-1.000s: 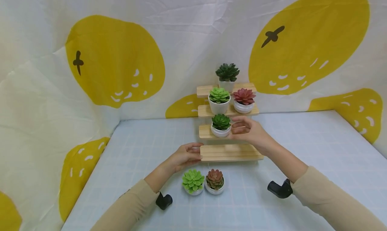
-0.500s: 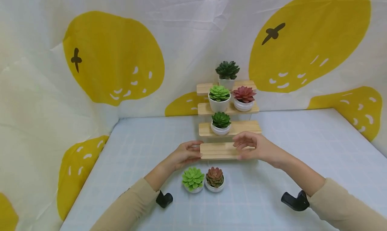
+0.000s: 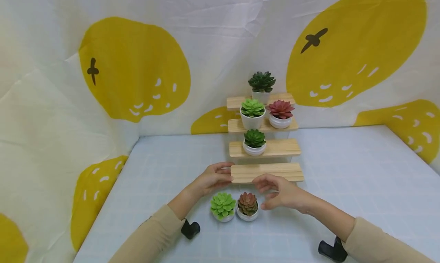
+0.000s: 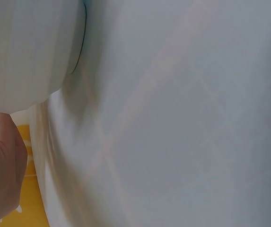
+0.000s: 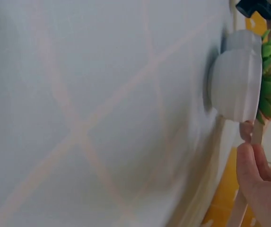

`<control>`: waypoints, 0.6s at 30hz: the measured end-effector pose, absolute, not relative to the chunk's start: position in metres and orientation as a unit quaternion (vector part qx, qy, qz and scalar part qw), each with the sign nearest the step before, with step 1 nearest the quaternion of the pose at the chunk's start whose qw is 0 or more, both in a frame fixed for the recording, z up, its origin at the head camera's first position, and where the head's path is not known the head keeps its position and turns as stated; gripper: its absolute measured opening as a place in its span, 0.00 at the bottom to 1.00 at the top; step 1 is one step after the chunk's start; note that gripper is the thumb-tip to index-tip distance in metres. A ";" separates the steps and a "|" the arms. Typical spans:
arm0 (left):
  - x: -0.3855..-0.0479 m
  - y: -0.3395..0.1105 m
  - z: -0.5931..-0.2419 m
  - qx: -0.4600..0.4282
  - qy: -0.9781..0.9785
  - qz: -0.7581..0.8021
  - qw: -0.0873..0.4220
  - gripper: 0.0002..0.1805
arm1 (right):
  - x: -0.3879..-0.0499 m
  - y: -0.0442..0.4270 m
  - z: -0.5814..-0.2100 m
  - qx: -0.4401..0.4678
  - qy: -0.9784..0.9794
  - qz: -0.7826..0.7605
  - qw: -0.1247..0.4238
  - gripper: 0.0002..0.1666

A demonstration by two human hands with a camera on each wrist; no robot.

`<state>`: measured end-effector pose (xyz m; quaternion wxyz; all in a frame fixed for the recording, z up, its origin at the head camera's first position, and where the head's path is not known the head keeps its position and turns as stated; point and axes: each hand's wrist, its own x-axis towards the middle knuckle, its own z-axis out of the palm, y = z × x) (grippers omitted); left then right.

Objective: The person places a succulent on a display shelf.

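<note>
My left hand holds the left end of the bottom board of a four-step wooden plant stand. Close by the reddish-brown potted succulent, my right hand hovers with fingers spread and bent, holding nothing. A light green potted succulent stands just left of the reddish-brown one, in front of the stand. In the right wrist view, a white pot lies just beyond the fingertips. A large pale pot fills the corner of the left wrist view, beside part of the left hand.
The stand carries a dark green succulent on top, a light green one and a red one below it, then a green one. A pale checked cloth covers the table; a fruit-print curtain hangs behind.
My right hand has moved from beside the green succulent on the second-lowest board, down and toward me, to the reddish-brown succulent. The left hand stays at the stand.
</note>
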<state>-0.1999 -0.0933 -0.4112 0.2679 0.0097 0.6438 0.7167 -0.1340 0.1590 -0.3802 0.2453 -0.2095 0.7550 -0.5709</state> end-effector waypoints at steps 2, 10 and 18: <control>-0.200 -0.093 -0.411 0.007 0.644 0.717 0.268 0.29 | -0.133 0.159 -0.382 -0.212 0.753 -0.568 0.256 0.39; -0.201 -0.093 -0.410 0.006 0.648 0.715 0.264 0.29 | -0.132 0.152 -0.396 -0.208 0.746 -0.563 0.287 0.42; -0.200 -0.093 -0.416 0.022 0.651 0.710 0.267 0.29 | -0.126 0.139 -0.405 -0.198 0.766 -0.554 0.259 0.41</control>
